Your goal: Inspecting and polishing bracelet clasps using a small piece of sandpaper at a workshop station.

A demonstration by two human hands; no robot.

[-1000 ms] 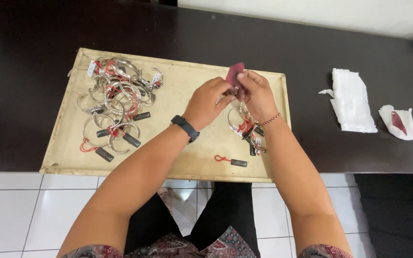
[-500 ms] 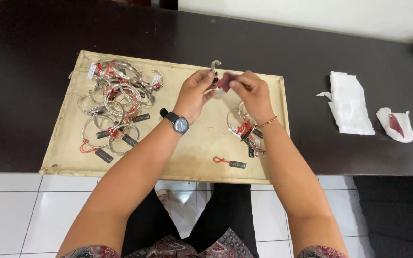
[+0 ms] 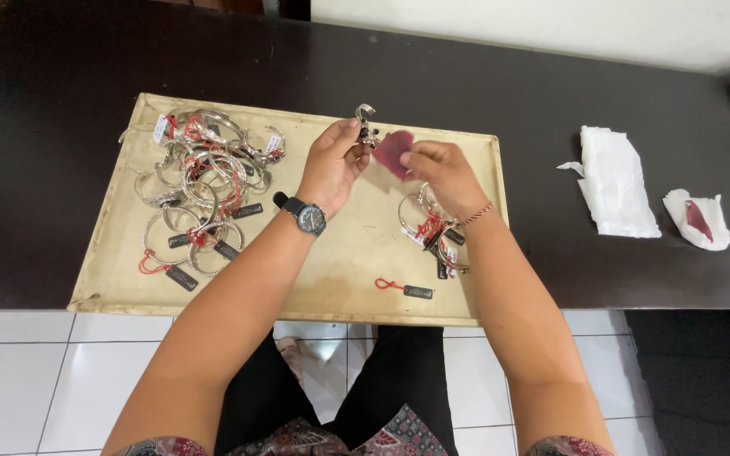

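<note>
Bracelet [image 3: 366,123] sits pinched in the left hand [image 3: 329,165] while the right hand [image 3: 437,171] grips a red cloth [image 3: 393,152] beside it, over the tray [image 3: 331,270]; polishing looks underway.

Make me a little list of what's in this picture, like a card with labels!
Left hand: left hand holds a silver bangle above the tray
Right hand: right hand pinches a dark red cloth against the bangle
Tray: beige tray on a dark table
Left of tray: big pile of silver bangles with red strings and tags
Under right wrist: small pile of bangles
Loose on tray: black tag with red string
Right on table: folded white cloth; small white cloth with red patch
</note>
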